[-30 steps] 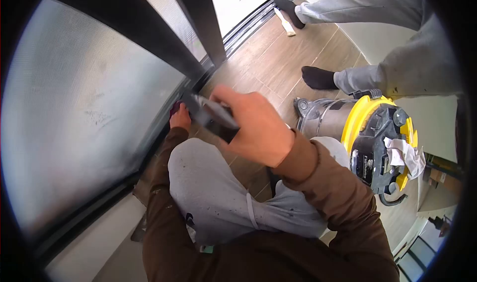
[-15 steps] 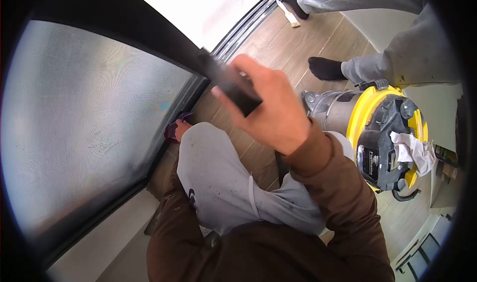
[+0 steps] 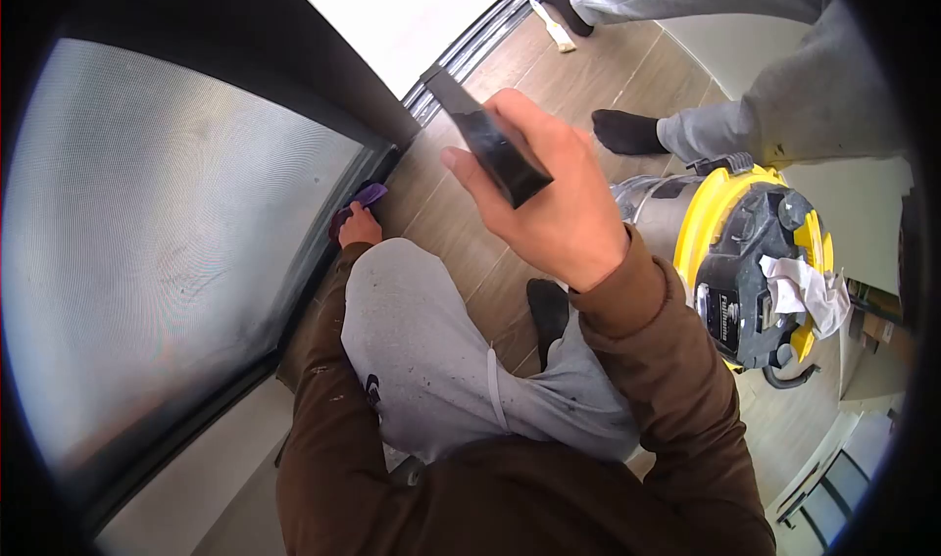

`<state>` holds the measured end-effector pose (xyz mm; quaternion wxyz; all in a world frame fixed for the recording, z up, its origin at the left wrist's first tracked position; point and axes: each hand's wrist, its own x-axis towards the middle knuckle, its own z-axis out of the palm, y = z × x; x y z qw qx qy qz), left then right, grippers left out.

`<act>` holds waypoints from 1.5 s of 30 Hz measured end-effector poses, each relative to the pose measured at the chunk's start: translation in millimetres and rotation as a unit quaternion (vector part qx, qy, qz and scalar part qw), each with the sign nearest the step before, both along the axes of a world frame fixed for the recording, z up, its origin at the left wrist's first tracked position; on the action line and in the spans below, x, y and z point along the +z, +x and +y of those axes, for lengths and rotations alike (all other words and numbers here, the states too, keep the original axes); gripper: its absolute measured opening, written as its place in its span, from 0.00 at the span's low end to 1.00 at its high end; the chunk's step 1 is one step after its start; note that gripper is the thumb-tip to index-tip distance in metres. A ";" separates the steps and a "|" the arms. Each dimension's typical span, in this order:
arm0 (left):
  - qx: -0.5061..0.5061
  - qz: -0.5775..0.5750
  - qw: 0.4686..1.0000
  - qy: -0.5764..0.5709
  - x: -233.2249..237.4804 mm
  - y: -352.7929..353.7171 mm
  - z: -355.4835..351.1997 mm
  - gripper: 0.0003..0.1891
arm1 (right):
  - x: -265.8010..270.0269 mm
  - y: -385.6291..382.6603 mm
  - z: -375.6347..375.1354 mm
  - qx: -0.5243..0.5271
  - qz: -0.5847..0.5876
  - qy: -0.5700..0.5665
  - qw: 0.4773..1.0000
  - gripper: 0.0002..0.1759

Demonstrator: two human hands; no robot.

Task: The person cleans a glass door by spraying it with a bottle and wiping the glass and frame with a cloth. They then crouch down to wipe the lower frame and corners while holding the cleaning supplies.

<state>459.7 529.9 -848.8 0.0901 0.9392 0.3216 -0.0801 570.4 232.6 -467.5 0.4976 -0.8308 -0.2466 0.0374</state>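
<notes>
The person's right hand [image 3: 554, 189] is holding one black tool [image 3: 492, 146] over the floor [image 3: 441, 213], its fingers [image 3: 527, 115] clasping both sides; the left hand [image 3: 360, 227], fingers bent, is resting on one purple cloth [image 3: 371, 194] beside one mesh panel [image 3: 186, 233], how firmly one cannot tell. One brush [image 3: 557, 32] is lying near a co-worker's two black-socked feet [image 3: 627, 133]; one canister vacuum [image 3: 750, 242] is carrying one white rag [image 3: 809, 291].
</notes>
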 end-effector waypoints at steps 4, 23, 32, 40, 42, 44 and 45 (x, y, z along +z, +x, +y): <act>-0.043 0.031 0.999 -0.007 -19.7 27.8 9.8 0.15 | -1.0 -0.6 0.7 -0.008 -0.019 0.013 1.000 0.13; -0.280 0.032 0.957 0.074 -45.1 92.0 -9.0 0.17 | -8.7 -6.0 2.7 0.052 0.052 -0.101 0.992 0.13; -0.270 0.046 0.961 -0.034 22.4 55.9 -6.8 0.14 | -48.4 1.9 28.0 0.074 0.075 -0.279 0.955 0.10; -0.373 -0.068 0.922 -0.074 -62.2 74.7 27.0 0.15 | -52.3 -7.2 34.3 0.086 0.070 -0.301 0.947 0.12; -0.404 -0.091 0.910 0.013 -69.0 64.9 24.3 0.16 | -45.4 -4.5 39.4 0.041 0.061 -0.270 0.960 0.14; -0.377 0.064 0.924 0.009 -10.7 70.8 1.9 0.18 | -42.4 5.0 37.8 0.009 0.077 -0.209 0.975 0.13; -0.337 0.183 0.923 -0.013 23.4 76.6 -10.3 0.19 | -41.4 9.6 37.0 -0.005 0.083 -0.178 0.981 0.13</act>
